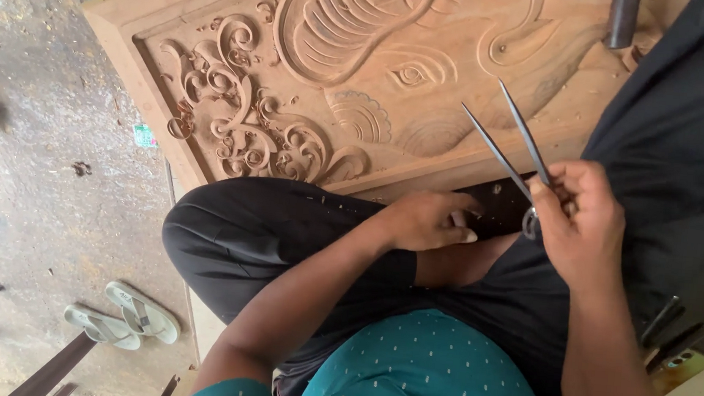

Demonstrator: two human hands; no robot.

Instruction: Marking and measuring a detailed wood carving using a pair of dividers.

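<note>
A seated carver's right hand (579,218) pinches steel dividers (509,148) at the hinge, fingers closed round it, legs splayed above a carved panel (362,80). The left hand (431,220) rests loosely curled and empty on the lap. The dividers look light, rigid and sharp-tipped, best held near the hinge.

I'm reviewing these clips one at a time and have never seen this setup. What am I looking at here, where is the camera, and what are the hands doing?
There is no machine: a camera worn on a person's head looks down at their lap and two bare hands. The right hand holds a metal divider, its two pointed legs spread toward a carved wooden panel with scrollwork and leaf shapes. The left hand rests on the dark trousers at the panel's edge, holding nothing that shows. On the concrete floor lies a pair of pale sandals.
</note>
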